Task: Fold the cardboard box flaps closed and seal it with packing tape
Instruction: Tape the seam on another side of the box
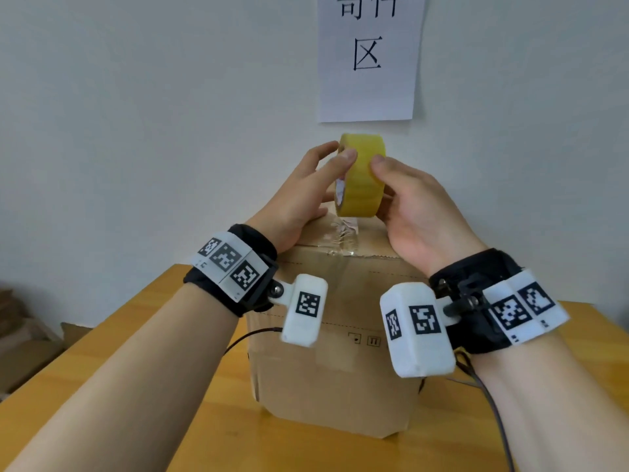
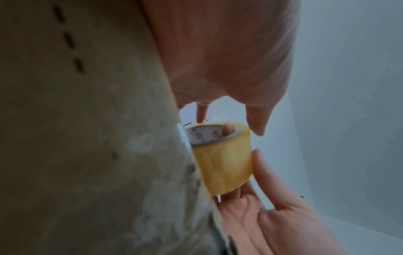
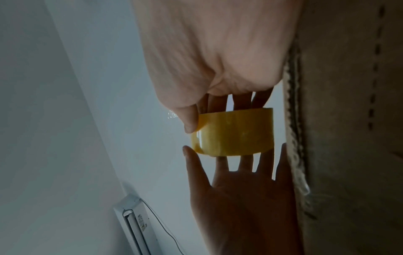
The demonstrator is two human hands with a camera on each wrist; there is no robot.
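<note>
Centre frame: right hand (image 1: 418, 212) grips tape roll (image 1: 364, 178) on edge over box (image 1: 333, 369), core axis sideways; left hand (image 1: 299, 199) touches it, fingers straight.

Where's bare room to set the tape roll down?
Bare tabletop left of the cardboard box, out to the table's left edge, and a strip in front of the box. Right of the box a cable trails across. The box top is crowded: left hand, right hand, tape roll, crumpled tape.
</note>
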